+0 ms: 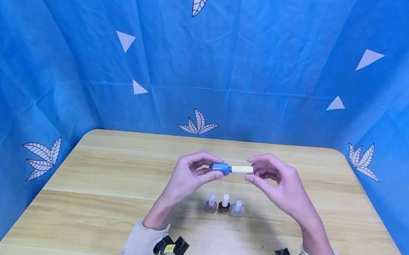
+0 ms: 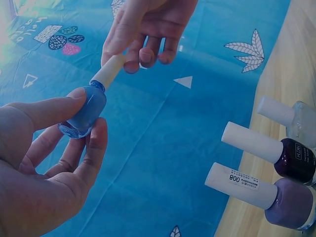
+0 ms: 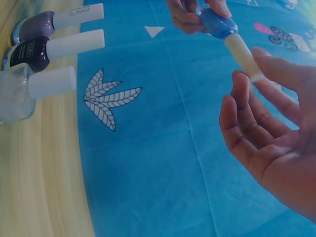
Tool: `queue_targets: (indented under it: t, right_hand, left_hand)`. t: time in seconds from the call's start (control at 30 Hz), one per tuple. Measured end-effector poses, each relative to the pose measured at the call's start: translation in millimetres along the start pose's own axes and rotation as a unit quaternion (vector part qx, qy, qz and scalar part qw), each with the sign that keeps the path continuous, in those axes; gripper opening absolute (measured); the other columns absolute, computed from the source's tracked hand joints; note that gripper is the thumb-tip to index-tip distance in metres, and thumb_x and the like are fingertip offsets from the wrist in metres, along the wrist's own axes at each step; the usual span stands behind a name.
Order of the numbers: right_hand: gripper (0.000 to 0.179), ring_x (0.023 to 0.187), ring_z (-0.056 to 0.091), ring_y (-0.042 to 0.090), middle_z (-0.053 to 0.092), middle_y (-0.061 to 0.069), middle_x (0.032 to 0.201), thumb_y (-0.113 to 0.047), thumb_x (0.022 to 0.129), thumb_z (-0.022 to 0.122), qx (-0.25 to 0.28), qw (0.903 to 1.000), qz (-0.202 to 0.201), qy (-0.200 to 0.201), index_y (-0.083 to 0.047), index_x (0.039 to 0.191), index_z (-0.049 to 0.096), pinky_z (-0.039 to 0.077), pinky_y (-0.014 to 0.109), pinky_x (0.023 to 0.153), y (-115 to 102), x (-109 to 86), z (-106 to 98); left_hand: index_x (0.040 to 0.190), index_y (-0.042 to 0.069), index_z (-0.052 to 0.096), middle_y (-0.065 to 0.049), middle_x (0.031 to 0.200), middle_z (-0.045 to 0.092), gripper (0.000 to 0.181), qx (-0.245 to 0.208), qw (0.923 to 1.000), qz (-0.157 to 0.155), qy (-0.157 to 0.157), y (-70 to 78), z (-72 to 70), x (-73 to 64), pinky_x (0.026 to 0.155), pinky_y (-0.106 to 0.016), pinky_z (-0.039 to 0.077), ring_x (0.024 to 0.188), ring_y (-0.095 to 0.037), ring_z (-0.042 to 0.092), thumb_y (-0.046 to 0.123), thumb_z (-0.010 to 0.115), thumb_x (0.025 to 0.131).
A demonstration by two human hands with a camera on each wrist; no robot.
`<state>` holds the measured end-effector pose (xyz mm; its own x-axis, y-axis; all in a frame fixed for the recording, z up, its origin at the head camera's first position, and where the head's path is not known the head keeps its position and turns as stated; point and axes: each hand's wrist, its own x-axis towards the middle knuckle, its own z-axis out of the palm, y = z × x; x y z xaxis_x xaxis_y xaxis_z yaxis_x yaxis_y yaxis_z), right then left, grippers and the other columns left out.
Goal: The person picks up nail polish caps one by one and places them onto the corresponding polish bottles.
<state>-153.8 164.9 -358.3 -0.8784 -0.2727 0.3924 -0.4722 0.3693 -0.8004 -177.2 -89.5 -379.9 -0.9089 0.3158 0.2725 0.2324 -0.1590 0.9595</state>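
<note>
A blue nail polish bottle (image 1: 220, 168) with a long white cap (image 1: 241, 169) is held sideways above the table. My left hand (image 1: 190, 172) pinches its glass body between thumb and fingers. At the other side my right hand (image 1: 278, 181) pinches the end of the cap with thumb and index finger; its other fingers curl loosely, free of the bottle, in the right wrist view. The cap sits on the bottle's neck. Below the hands stand a mauve polish bottle (image 1: 210, 205), a dark red one (image 1: 224, 205) and a clear one (image 1: 237, 209), all with white caps.
The three bottles stand upright in a close row on the wood-grain table (image 1: 105, 200). Behind it hangs a blue cloth (image 1: 257, 66) printed with white leaves and triangles. Each wrist carries a small black camera on a strap.
</note>
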Motion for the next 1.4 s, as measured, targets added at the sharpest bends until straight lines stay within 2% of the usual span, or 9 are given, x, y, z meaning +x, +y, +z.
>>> queue_targets:
  t: [0.13, 0.33, 0.5, 0.73, 0.8, 0.97, 1.17, 1.4]
  right_hand:
    - [0.030, 0.082, 0.069, 0.016, 0.073, -0.002, 0.096, -0.001, 0.088, 0.080, -0.005, 0.9999, -0.013, 0.000, -0.010, 0.115, 0.070, 0.061, 0.023, 0.078, -1, -0.8, -2]
    - [0.027, 0.082, 0.069, 0.015, 0.073, -0.006, 0.094, -0.001, 0.088, 0.080, -0.012, 0.9996, -0.023, -0.001, -0.013, 0.112, 0.073, 0.061, 0.023, 0.081, 2, -0.6, 0]
    - [0.027, 0.082, 0.068, 0.015, 0.074, -0.006, 0.093, 0.001, 0.087, 0.080, -0.015, 0.9987, -0.048, 0.009, -0.013, 0.110, 0.076, 0.060, 0.021, 0.079, 3, 0.2, 2]
    - [0.027, 0.076, 0.067, 0.013, 0.075, -0.003, 0.090, 0.003, 0.085, 0.081, -0.027, 0.9966, -0.074, 0.023, -0.011, 0.107, 0.078, 0.054, 0.020, 0.060, 5, 0.9, 4]
    - [0.026, 0.074, 0.067, 0.012, 0.076, -0.002, 0.090, 0.003, 0.085, 0.081, -0.029, 0.9963, -0.077, 0.024, -0.011, 0.107, 0.078, 0.053, 0.020, 0.058, 5, 1.0, 5]
    - [0.025, 0.074, 0.067, 0.012, 0.076, -0.004, 0.090, 0.004, 0.086, 0.080, -0.025, 0.9960, -0.081, 0.028, -0.012, 0.105, 0.078, 0.054, 0.019, 0.062, 6, 0.8, 5]
    - [0.022, 0.074, 0.070, 0.015, 0.076, 0.005, 0.091, 0.005, 0.088, 0.077, -0.008, 0.9962, -0.083, 0.028, -0.007, 0.106, 0.077, 0.059, 0.020, 0.068, 7, 0.4, 6]
    - [0.020, 0.069, 0.067, 0.013, 0.073, -0.008, 0.085, 0.001, 0.090, 0.077, -0.037, 0.9956, -0.079, 0.034, -0.012, 0.105, 0.077, 0.053, 0.019, 0.060, 11, 1.4, 6]
  left_hand:
    - [0.111, -0.001, 0.075, -0.014, 0.109, 0.069, 0.025, 0.007, 1.0000, -0.004, 0.004, 0.0, -0.8, -0.5, 0.095, -0.040, 0.060, 0.098, -0.027, 0.067, -0.003, 0.080, 0.087]
    - [0.111, -0.001, 0.075, -0.014, 0.109, 0.069, 0.025, 0.003, 1.0000, -0.006, -0.002, 0.1, -1.6, -1.0, 0.094, -0.040, 0.060, 0.097, -0.027, 0.066, -0.002, 0.080, 0.087]
    - [0.111, -0.001, 0.075, -0.015, 0.108, 0.069, 0.024, 0.000, 1.0000, -0.009, -0.004, 0.3, -3.0, -1.7, 0.094, -0.040, 0.060, 0.097, -0.027, 0.065, -0.002, 0.080, 0.087]
    - [0.109, -0.002, 0.076, -0.016, 0.106, 0.070, 0.024, -0.003, 0.9999, -0.015, 0.002, -0.3, -4.6, -0.7, 0.094, -0.040, 0.060, 0.095, -0.026, 0.062, -0.004, 0.081, 0.086]
    - [0.108, -0.002, 0.077, -0.015, 0.106, 0.070, 0.024, -0.002, 0.9998, -0.019, 0.005, -0.2, -4.5, -1.0, 0.093, -0.040, 0.060, 0.094, -0.025, 0.062, -0.004, 0.081, 0.085]
    - [0.108, -0.001, 0.078, -0.015, 0.104, 0.071, 0.025, 0.001, 0.9998, -0.015, 0.011, 0.8, -3.5, -1.8, 0.091, -0.040, 0.061, 0.092, -0.025, 0.061, -0.003, 0.083, 0.084]
    - [0.109, 0.000, 0.078, -0.012, 0.100, 0.072, 0.026, 0.013, 0.9995, -0.019, 0.022, -0.1, -1.4, -1.3, 0.089, -0.039, 0.062, 0.090, -0.023, 0.060, -0.001, 0.084, 0.083]
    - [0.107, 0.002, 0.080, -0.012, 0.094, 0.070, 0.026, 0.026, 0.9987, -0.029, 0.033, -2.3, 0.7, -0.6, 0.089, -0.039, 0.062, 0.087, -0.023, 0.058, 0.001, 0.086, 0.082]
